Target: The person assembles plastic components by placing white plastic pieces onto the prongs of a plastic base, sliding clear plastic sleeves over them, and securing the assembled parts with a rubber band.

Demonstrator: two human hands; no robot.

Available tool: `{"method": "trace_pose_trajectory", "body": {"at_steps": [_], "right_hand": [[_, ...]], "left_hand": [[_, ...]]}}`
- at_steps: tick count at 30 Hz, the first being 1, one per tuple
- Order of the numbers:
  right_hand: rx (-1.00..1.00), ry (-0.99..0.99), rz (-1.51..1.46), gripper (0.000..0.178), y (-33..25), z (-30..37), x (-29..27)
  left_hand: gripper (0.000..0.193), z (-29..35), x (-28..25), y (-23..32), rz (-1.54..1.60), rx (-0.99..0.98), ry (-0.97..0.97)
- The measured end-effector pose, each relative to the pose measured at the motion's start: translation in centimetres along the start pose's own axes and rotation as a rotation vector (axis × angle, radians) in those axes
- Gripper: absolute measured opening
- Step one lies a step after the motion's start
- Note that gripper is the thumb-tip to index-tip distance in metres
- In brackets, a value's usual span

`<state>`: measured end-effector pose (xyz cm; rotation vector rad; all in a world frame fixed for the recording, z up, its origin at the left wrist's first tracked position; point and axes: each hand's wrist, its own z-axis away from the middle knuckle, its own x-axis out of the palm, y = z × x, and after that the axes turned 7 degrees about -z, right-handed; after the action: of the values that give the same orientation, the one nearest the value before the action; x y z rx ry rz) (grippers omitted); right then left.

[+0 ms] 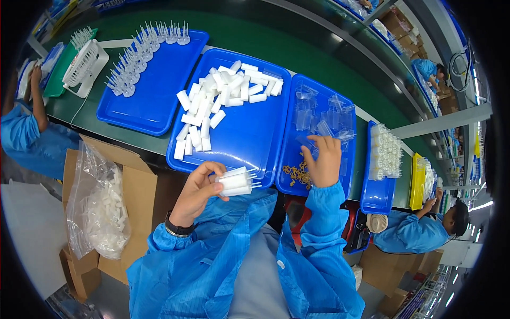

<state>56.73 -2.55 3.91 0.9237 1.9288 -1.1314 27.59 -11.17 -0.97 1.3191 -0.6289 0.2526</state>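
In my left hand (196,194), held in front of my body, is a small bundle of white plastic tubes (235,182). Thin clear stems stick out of its right end. My right hand (325,159) reaches into the right blue tray (344,183), fingers bent down among loose clear plastic pieces (319,114); whatever lies between its fingertips is not clear. Small gold-coloured pieces (297,174) lie beside that hand in the tray. The middle blue tray (234,135) carries a heap of white tubes (212,98).
Clear stemmed parts stand in the left blue tray (141,119), near a white fan (85,66). An open cardboard box (141,196) with bagged white parts is at left. Another blue tray (377,201) bears packed clear parts (385,151). Co-workers sit at both sides.
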Motion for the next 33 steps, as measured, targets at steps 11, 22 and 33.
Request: {"method": "trace_pose_trajectory", "body": {"at_steps": [11, 22, 33], "right_hand": [[0.333, -0.195, -0.809, 0.017, -2.5, 0.0, -1.4], [-0.035, -0.324, -0.807, 0.026, -6.7, -0.5, -2.4], [-0.054, -0.284, -0.889, 0.024, -8.7, -0.8, -1.4]], "left_hand": [[0.039, 0.0, 0.7, 1.1, -0.047, 0.075, 0.017], [0.037, 0.0, 0.6, 1.4, -0.168, 0.156, -0.004], [0.022, -0.5, 0.9, 1.1, -0.268, 0.161, 0.023]]}}
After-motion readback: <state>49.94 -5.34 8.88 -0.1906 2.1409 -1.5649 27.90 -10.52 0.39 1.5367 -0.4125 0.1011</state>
